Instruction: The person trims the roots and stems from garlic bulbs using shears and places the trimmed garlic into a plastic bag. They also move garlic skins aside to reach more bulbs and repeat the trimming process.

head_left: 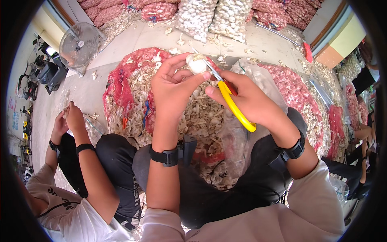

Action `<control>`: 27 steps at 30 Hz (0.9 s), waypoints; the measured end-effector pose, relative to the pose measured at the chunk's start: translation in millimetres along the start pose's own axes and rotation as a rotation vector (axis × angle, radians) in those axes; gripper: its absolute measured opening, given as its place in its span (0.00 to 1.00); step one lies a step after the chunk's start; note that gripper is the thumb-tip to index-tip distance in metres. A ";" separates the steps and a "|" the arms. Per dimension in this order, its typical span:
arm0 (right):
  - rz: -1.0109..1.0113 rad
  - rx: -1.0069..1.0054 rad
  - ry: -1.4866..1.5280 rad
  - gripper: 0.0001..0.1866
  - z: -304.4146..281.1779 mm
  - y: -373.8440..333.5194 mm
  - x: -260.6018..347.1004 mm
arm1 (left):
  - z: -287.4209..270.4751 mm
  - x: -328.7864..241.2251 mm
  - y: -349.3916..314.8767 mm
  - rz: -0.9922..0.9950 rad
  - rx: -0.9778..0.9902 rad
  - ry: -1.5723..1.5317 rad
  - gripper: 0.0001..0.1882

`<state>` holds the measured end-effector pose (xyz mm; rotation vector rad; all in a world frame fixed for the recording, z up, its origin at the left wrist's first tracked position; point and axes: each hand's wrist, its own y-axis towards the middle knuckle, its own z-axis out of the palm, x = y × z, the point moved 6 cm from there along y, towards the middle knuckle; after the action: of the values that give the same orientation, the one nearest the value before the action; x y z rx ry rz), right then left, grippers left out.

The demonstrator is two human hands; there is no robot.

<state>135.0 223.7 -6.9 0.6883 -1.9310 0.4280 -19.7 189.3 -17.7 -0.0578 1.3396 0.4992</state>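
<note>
My left hand [173, 82] grips a white garlic bulb [196, 64] between thumb and fingers, raised over the heap in front of me. Closed round the yellow-handled scissors [238, 109] is my right hand [248, 97]. The scissor blades reach up beside the bulb, at its top right side; whether they touch it I cannot tell. Below both hands lies a heap of garlic skins and trimmings [203, 107] in an opened red mesh sack [121, 88]. A clear plastic bag [238, 149] hangs over my right thigh, next to the heap.
A co-worker [76, 177] sits close on my left, hands raised. Red mesh sacks of garlic [288, 88] lie to the right. Two full white sacks [195, 18] stand at the back. A floor fan [79, 45] stands at the far left. Scraps litter the floor.
</note>
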 end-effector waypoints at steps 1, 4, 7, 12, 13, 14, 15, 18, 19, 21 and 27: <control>0.001 -0.001 0.002 0.24 -1.1 -0.2 0.1 | -0.3 1.5 -0.3 -0.001 0.001 0.001 0.25; -0.031 -0.098 -0.276 0.24 -10.6 1.6 1.8 | -3.1 -0.7 0.3 0.051 -0.011 -0.090 0.27; -0.154 -0.145 -0.122 0.23 -10.2 2.9 2.7 | -0.5 -5.7 -2.5 0.009 0.016 -0.170 0.28; 0.090 -0.130 0.270 0.15 -9.4 -7.7 15.5 | -2.6 4.7 -9.4 -0.216 0.054 -0.444 0.25; 0.088 -0.128 0.271 0.15 -7.7 -7.6 14.2 | -5.0 5.1 -10.3 -0.214 0.052 -0.442 0.25; 0.060 -0.115 0.292 0.15 -4.6 -6.2 12.0 | -3.3 5.1 -11.4 -0.221 0.109 -0.501 0.24; 0.033 -0.103 0.313 0.17 -2.2 -4.8 9.8 | -0.1 3.7 -12.6 -0.230 0.168 -0.562 0.23; -0.018 -0.118 0.234 0.16 -0.3 -1.0 6.1 | 3.1 -0.5 -15.3 -0.232 0.154 -0.526 0.22; -0.017 -0.117 0.233 0.16 0.7 -1.1 7.8 | 4.7 -1.0 -16.5 -0.232 0.153 -0.527 0.22; -0.075 -0.179 0.337 0.13 -1.9 -1.9 16.2 | 6.0 -0.3 -18.5 -0.224 0.127 -0.432 0.20; -0.027 -0.090 0.334 0.13 6.3 6.5 20.4 | -0.3 1.9 -18.9 -0.184 0.076 -0.291 0.16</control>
<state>119.5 219.5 8.7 0.5454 -1.6139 0.4081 -12.5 172.9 -24.1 -0.0439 1.0551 0.2878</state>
